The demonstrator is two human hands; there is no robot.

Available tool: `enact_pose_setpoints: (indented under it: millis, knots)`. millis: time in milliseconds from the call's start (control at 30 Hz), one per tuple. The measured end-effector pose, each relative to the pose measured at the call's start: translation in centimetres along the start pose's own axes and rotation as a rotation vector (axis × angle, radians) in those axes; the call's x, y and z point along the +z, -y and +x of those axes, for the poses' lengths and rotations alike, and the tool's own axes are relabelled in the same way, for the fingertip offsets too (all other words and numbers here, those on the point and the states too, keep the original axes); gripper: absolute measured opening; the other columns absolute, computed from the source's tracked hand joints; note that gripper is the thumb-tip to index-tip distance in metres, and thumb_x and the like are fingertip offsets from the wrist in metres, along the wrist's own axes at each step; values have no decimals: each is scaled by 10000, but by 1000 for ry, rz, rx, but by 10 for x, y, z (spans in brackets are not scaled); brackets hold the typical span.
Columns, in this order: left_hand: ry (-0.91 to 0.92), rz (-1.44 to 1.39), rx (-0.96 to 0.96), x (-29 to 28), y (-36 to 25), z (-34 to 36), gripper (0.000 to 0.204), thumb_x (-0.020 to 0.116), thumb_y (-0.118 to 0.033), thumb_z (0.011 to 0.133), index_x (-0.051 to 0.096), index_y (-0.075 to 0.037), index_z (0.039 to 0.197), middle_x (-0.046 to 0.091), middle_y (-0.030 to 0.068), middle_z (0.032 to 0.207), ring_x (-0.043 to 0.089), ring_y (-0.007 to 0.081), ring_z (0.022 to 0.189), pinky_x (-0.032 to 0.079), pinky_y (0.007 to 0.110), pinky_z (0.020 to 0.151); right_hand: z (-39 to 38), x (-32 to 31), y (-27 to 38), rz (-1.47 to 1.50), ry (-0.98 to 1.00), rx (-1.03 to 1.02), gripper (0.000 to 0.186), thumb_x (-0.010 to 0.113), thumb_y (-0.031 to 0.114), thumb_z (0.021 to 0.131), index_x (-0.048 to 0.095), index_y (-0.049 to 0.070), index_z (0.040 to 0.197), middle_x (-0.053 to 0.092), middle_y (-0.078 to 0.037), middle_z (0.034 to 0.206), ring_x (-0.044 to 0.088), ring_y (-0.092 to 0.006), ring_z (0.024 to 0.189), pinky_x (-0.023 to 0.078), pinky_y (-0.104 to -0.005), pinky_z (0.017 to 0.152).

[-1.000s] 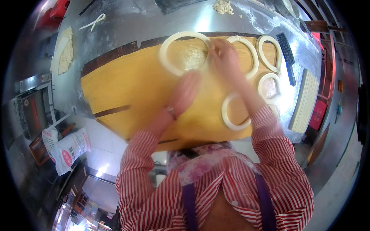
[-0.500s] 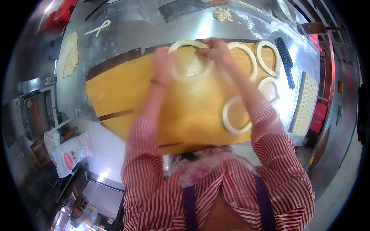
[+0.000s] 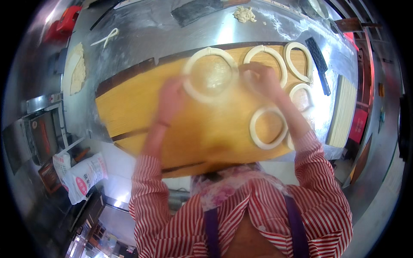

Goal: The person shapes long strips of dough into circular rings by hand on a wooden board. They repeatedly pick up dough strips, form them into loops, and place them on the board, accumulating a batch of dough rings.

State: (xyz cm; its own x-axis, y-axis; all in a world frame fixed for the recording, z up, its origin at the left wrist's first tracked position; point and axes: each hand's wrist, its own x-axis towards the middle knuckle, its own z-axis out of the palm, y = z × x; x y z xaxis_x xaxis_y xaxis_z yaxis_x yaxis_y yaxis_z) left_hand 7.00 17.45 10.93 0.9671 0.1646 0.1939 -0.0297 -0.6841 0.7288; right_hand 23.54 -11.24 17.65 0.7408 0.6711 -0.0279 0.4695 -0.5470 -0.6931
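A pale dough ring (image 3: 189,89) lies on the yellow wooden board (image 3: 142,99), its lower part hazy. My left hand (image 3: 172,98) is at the ring's left edge, its fingers smeared by motion. My right hand (image 3: 263,79) is over the lower left part of a second dough ring (image 3: 282,64); its fingertips are bent and blurred, and whether they grip the ring cannot be seen. A third, narrower dough ring (image 3: 308,60) lies to the right. Nearer to me are another dough ring (image 3: 253,131) and, partly behind my right forearm, a smaller dough loop (image 3: 297,90).
A dark cleaver (image 3: 317,60) lies right of the rings, beside a stack of pale strips (image 3: 344,112). Along the far side are a wide dark blade (image 3: 195,12) and dough scraps (image 3: 244,14). A dough slab (image 3: 78,73) and a thin dough loop (image 3: 106,38) lie left.
My hands have moved apart from the first dough ring: the left toward me and left, the right over to the second ring. The first ring now lies rounder and flat on the board.
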Motion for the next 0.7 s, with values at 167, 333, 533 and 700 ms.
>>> enact_pose_setpoints:
  millis: [167,333,533,700]
  knots:
    - [-221,86,-94,33,16,35,402,717,-120,871,644,-55,1260,618,144,1243,581,339,1165,470,416,995,37,23,22,-26,-124,99,286,671,87,843,695,57,1127,675,-141,1029,648,-347,973,530,-425,811]
    - [-153,140,-3,48,-5,83,452,778,-214,835,662,-73,1249,612,131,1131,569,322,1100,448,415,949,76,59,0,-255,-124,0,279,730,139,821,692,46,1081,636,-140,978,635,-360,965,525,-452,816]
    - [-75,110,132,59,3,110,371,792,-231,811,716,-109,1153,634,73,1049,596,287,1019,453,407,885,63,53,5,-181,-156,51,329,742,168,780,694,47,1083,641,-134,946,634,-343,926,497,-469,817]
    - [-133,94,66,54,-9,111,289,775,-219,825,736,-104,1087,630,72,998,600,286,973,455,405,851,37,50,4,-422,-204,-8,254,734,204,771,689,59,975,649,-121,881,635,-312,881,429,-444,832]
